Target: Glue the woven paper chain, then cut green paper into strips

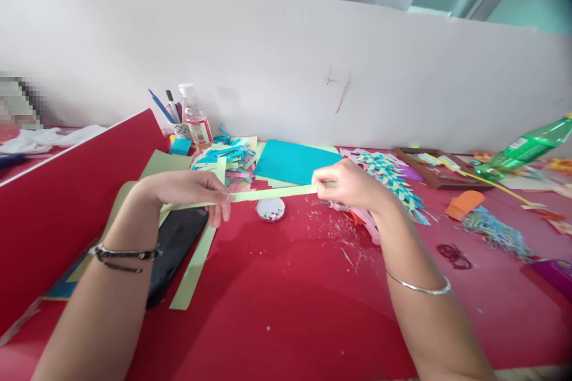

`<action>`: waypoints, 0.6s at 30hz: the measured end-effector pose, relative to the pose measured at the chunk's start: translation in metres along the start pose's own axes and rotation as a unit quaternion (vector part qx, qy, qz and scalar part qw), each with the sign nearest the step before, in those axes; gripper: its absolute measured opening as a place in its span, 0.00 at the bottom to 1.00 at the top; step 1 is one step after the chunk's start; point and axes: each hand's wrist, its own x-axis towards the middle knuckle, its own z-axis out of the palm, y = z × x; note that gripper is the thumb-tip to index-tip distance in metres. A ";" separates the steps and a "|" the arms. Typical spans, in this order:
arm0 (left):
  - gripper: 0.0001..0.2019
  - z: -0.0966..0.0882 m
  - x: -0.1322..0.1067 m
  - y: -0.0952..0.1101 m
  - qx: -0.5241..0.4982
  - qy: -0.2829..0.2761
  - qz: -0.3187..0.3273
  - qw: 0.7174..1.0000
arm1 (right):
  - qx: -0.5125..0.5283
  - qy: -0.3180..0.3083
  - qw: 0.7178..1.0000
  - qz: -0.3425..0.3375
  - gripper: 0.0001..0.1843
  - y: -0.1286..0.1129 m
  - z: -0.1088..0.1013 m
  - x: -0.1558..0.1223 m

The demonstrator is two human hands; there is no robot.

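A long pale green paper strip [268, 193] stretches level above the red table [290, 309], held at both ends. My left hand [192, 189] pinches its left part, fingers closed over it. My right hand [348, 184] grips the right end with curled fingers. Below the strip lies a small white round lid [270, 209]. A black phone [176, 244] rests under my left wrist, beside another green strip [194, 268].
A turquoise sheet [292, 162] and a pile of cut paper scraps [227, 158] lie behind the hands. A woven paper piece [393, 178] is at right, with a wooden frame [429, 169] and a green bottle [527, 146]. A clear bottle [196, 122] and pens stand by the white wall.
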 end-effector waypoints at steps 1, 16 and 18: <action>0.18 0.000 0.000 0.000 0.011 0.006 -0.006 1.000 | -0.007 0.001 1.000 0.006 0.08 0.000 -0.001 0.000; 0.11 0.050 0.042 0.054 0.118 0.223 0.143 0.957 | 0.035 -0.005 0.997 -0.068 0.13 -0.019 0.017 0.006; 0.10 0.048 0.042 0.051 0.119 0.220 0.140 0.958 | 0.043 -0.022 0.996 -0.069 0.16 -0.017 0.014 0.006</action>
